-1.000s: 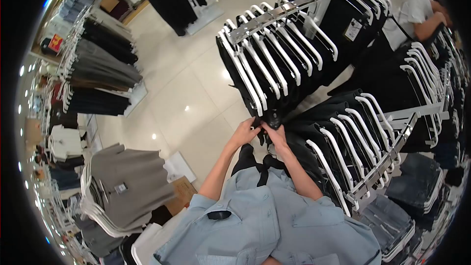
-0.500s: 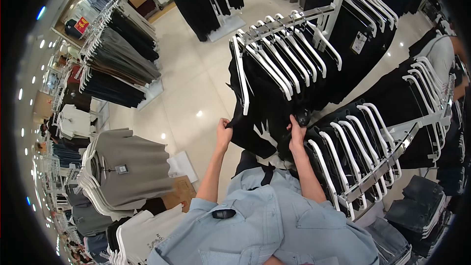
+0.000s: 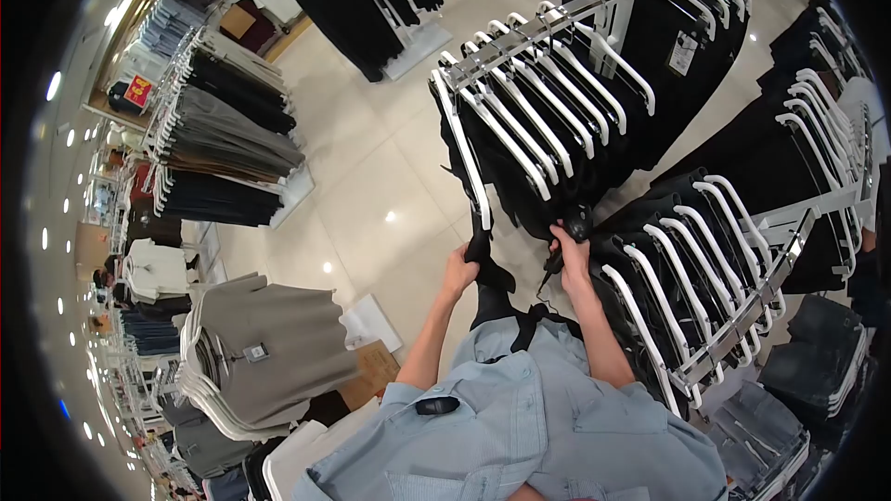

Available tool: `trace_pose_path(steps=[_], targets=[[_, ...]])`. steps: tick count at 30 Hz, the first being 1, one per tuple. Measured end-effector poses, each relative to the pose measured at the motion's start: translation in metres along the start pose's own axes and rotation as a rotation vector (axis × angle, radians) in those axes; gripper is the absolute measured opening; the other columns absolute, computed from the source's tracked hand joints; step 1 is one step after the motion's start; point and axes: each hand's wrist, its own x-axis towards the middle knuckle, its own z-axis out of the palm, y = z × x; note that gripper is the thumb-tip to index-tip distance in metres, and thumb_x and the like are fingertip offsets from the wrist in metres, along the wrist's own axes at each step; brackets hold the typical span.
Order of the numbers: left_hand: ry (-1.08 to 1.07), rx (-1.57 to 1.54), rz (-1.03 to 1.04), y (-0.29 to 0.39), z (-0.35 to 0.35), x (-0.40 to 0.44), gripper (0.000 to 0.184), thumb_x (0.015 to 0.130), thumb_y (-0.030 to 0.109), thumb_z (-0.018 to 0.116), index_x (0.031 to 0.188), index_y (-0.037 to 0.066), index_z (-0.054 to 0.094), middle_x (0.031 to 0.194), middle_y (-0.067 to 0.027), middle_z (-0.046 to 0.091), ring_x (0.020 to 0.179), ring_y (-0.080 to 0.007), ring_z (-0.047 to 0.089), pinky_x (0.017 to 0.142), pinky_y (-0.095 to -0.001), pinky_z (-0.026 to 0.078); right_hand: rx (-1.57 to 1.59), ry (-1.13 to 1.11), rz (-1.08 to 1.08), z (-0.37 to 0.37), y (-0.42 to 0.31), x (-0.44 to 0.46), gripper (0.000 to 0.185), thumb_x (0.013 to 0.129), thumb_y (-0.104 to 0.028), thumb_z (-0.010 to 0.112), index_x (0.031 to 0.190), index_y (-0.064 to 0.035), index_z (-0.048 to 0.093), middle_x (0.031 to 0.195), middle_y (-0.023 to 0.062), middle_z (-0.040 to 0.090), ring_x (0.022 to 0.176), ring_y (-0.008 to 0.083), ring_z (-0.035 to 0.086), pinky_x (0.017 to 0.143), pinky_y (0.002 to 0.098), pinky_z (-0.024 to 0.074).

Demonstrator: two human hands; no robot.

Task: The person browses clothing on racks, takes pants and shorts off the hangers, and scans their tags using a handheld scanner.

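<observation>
Black trousers (image 3: 478, 246) hang from the white hanger (image 3: 461, 148) at the near end of a rack. My left hand (image 3: 460, 273) is closed on their fabric, just below the hanger's tip. In my right hand (image 3: 571, 255) is a black handheld device (image 3: 578, 221) with a rounded head, a handle and a thin cord, which looks like a garment steamer. Its head is close to the other black garments on that rack; I cannot tell whether they touch. The fingers partly hide the handle.
More black trousers hang on a metal rail (image 3: 538, 28) ahead and on a second rail (image 3: 742, 315) close to my right arm. Grey shirts (image 3: 269, 343) hang at left, beside a cardboard box (image 3: 369, 376). Folded jeans (image 3: 756, 436) are stacked at lower right. Pale tiled floor (image 3: 371, 176) lies between racks.
My left hand has moved right, and the black fabric it holds is now gathered narrower instead of spread out. The device's handle and cord now show below my right hand. The view has shifted slightly.
</observation>
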Motion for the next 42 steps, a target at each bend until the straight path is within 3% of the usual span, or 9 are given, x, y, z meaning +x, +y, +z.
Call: trace_pose_path(steps=[10, 13, 16, 23, 25, 32, 35, 37, 42], targets=[[-0.256, 0.107, -0.002, 0.000, 0.010, 0.024, 0.031, 0.070, 0.000, 0.062, 0.101, -0.004, 0.065, 0.081, -0.0117, 0.067, 0.078, -0.0210, 0.063, 0.075, -0.0350, 0.050, -0.311, 0.010, -0.110, 0.016, -0.019, -0.052, 0.020, 0.084, -0.011, 0.075, 0.100, -0.0021, 0.069, 0.084, -0.0002, 0.065, 0.065, 0.0075, 0.054, 0.060, 0.0245, 0.0429], [-0.209, 0.099, 0.153, -0.033, 0.016, 0.038, 0.017, 0.076, 0.009, 0.067, 0.089, -0.002, 0.062, 0.070, -0.0153, 0.062, 0.067, -0.0212, 0.059, 0.066, -0.0360, 0.048, -0.390, 0.063, -0.153, 0.027, -0.031, -0.065, 0.020, 0.085, -0.012, 0.076, 0.100, -0.0015, 0.069, 0.084, -0.0005, 0.065, 0.065, 0.0067, 0.053, 0.059, 0.0238, 0.0425], [-0.139, 0.122, 0.205, -0.046, 0.019, 0.044, 0.020, 0.076, 0.010, 0.067, 0.081, -0.004, 0.053, 0.066, -0.0246, 0.051, 0.060, -0.0371, 0.051, 0.061, -0.0411, 0.044, -0.474, 0.105, -0.205, 0.046, -0.054, -0.076, 0.020, 0.087, -0.015, 0.075, 0.100, -0.0015, 0.068, 0.085, -0.0001, 0.066, 0.065, 0.0062, 0.053, 0.059, 0.0231, 0.0426], [-0.156, 0.058, 0.158, -0.049, 0.021, 0.043, 0.027, 0.072, 0.009, 0.068, 0.074, -0.001, 0.043, 0.064, -0.0217, 0.046, 0.060, -0.0354, 0.047, 0.060, -0.0413, 0.044, -0.590, 0.052, -0.573, 0.090, -0.091, -0.071, 0.016, 0.092, -0.011, 0.070, 0.104, -0.0016, 0.067, 0.089, 0.0013, 0.067, 0.066, 0.0049, 0.053, 0.062, 0.0220, 0.0439], [-0.282, 0.203, 0.046, -0.030, 0.011, 0.037, 0.026, 0.074, 0.013, 0.072, 0.076, -0.002, 0.051, 0.067, -0.0167, 0.054, 0.063, -0.0232, 0.055, 0.063, -0.0375, 0.046, -0.689, 0.004, -0.614, 0.098, -0.096, -0.063, 0.018, 0.091, -0.011, 0.070, 0.106, -0.0013, 0.067, 0.092, 0.0016, 0.067, 0.071, 0.0049, 0.055, 0.065, 0.0217, 0.0453], [-0.305, 0.162, 0.087, -0.022, 0.008, 0.038, 0.024, 0.081, 0.018, 0.069, 0.084, 0.001, 0.054, 0.073, -0.0216, 0.064, 0.076, -0.0405, 0.066, 0.069, -0.0467, 0.051, -0.732, 0.029, -0.572, 0.129, -0.108, -0.058, 0.018, 0.086, -0.011, 0.076, 0.095, 0.0018, 0.067, 0.086, 0.0023, 0.068, 0.078, 0.0081, 0.061, 0.075, 0.0259, 0.0477], [-0.247, 0.091, 0.158, 0.011, -0.010, 0.047, 0.020, 0.088, 0.017, 0.064, 0.092, 0.001, 0.053, 0.073, -0.0206, 0.064, 0.074, -0.0412, 0.065, 0.066, -0.0457, 0.051, -0.747, 0.047, -0.595, 0.129, -0.106, -0.056, 0.019, 0.086, -0.011, 0.076, 0.096, 0.0018, 0.067, 0.087, 0.0028, 0.068, 0.079, 0.0079, 0.061, 0.075, 0.0258, 0.0478], [-0.066, 0.010, 0.267, 0.062, -0.031, 0.053, 0.016, 0.092, 0.013, 0.061, 0.096, -0.001, 0.054, 0.067, -0.0148, 0.058, 0.061, -0.0288, 0.059, 0.061, -0.0377, 0.049, -0.721, 0.043, -0.574, 0.131, -0.106, -0.058, 0.020, 0.086, -0.011, 0.077, 0.096, 0.0021, 0.066, 0.087, 0.0031, 0.068, 0.079, 0.0080, 0.061, 0.076, 0.0259, 0.0478], [0.081, -0.077, 0.371, 0.172, -0.068, 0.062, 0.018, 0.096, 0.014, 0.060, 0.107, 0.000, 0.054, 0.073, -0.0106, 0.057, 0.063, -0.0229, 0.055, 0.063, -0.0353, 0.047, -0.724, 0.038, -0.540, 0.128, -0.101, -0.053, 0.021, 0.086, -0.010, 0.075, 0.102, 0.0016, 0.067, 0.093, 0.0041, 0.069, 0.084, 0.0096, 0.062, 0.079, 0.0270, 0.0481]])
